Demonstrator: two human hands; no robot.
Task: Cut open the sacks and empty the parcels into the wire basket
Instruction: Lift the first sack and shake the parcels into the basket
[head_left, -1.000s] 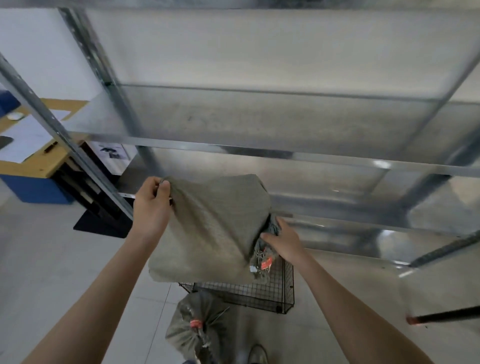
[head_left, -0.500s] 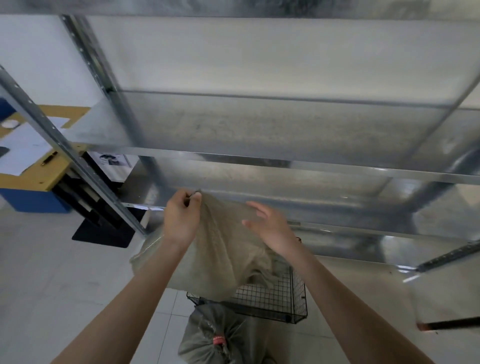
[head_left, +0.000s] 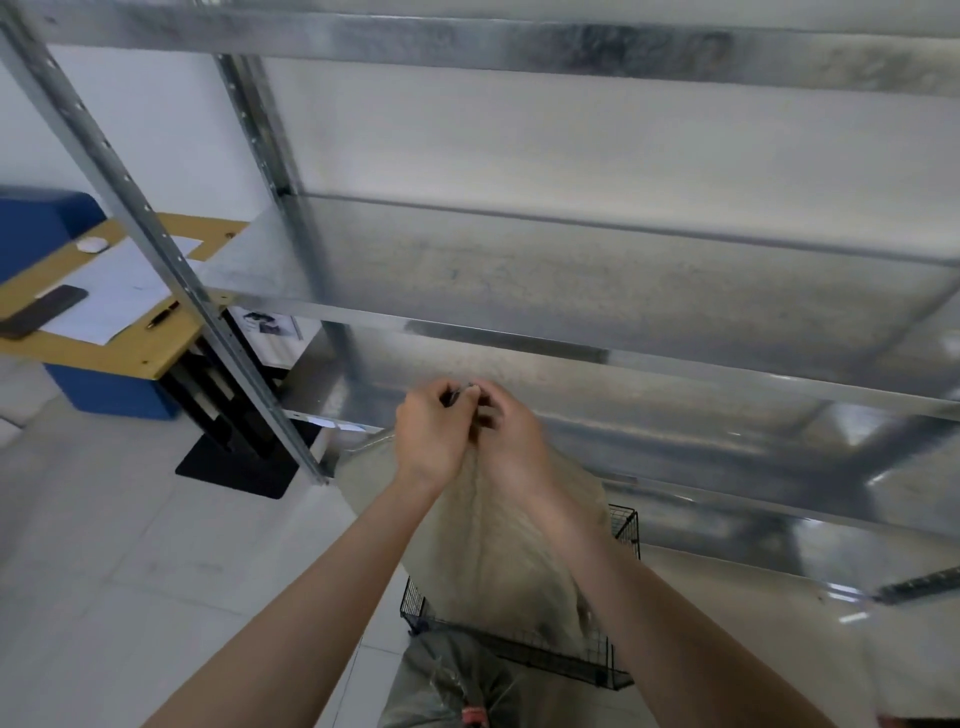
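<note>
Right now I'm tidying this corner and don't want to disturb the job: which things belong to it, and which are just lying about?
Part of the job:
left hand
right hand
held sack
wire basket
tied sack

Lying about:
phone
pen
papers
desk

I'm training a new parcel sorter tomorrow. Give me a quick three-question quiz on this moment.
1. True or false: both hands grip the top of the raised sack.
2. What stands directly under it? A) wire basket B) desk C) blue bin
3. What lies on the floor nearest the camera?

Key:
1. True: left hand and right hand pinch the sack.
2. A, the wire basket.
3. A second sack, tied shut.
</note>
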